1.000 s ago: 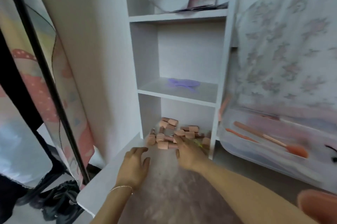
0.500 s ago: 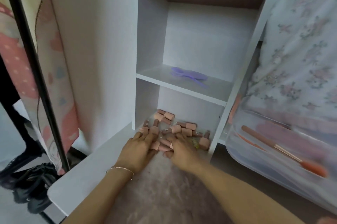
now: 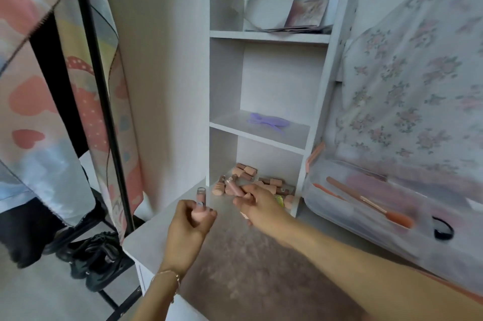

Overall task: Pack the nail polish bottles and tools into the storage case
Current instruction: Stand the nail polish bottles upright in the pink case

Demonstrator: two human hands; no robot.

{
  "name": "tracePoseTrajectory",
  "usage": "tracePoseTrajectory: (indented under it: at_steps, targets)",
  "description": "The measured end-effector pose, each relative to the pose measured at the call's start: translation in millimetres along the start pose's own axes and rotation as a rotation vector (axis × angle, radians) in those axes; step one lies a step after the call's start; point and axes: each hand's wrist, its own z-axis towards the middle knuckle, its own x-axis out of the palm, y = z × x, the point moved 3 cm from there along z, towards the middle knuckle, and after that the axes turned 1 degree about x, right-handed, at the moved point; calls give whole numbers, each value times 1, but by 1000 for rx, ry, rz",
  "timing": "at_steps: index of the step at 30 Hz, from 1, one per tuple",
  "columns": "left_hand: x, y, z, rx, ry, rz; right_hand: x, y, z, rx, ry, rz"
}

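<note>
Several pink-capped nail polish bottles (image 3: 264, 183) lie in a heap on the bottom level of a small white shelf unit (image 3: 269, 36). My left hand (image 3: 189, 224) grips one bottle (image 3: 201, 196) upright, its clear end sticking up above my fingers. My right hand (image 3: 257, 204) holds another bottle (image 3: 234, 187) at the front of the heap, lifted and pointing up-left. The clear storage case (image 3: 366, 218) stands open on the right, with a long pink brush (image 3: 371, 203) and other tools inside.
A purple item (image 3: 269, 122) lies on the middle shelf and papers (image 3: 305, 13) on the top shelf. A floral cloth (image 3: 418, 85) hangs behind the case. A black rack pole (image 3: 104, 101) with a patterned cover stands left, with black shoes (image 3: 96, 255) below.
Both hands reached into the heap, then drew back, each with a bottle. The left hand has pulled off to the left, clear of the shelf.
</note>
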Motion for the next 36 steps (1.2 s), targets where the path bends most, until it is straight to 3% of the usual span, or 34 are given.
tracePoseTrajectory:
  at_steps: [5,12,18,21,28,36]
  targets:
    - [12,-60,-47,6,41,-285,-39,32,-62,-51,-1,77]
    - [68,-113,-115,-3,362,-379,-105,37,-159,-108,-27,143]
    - [98,-129,-156,57,600,-377,-159,19,-246,-35,169,-132]
    - [117,-137,-169,137,715,-253,-179,2,-279,32,81,-297]
    - [149,-139,-190,222,716,-121,-179,-57,-310,256,154,-525]
    - [152,-133,-200,307,656,-10,-150,-90,-313,274,222,-623]
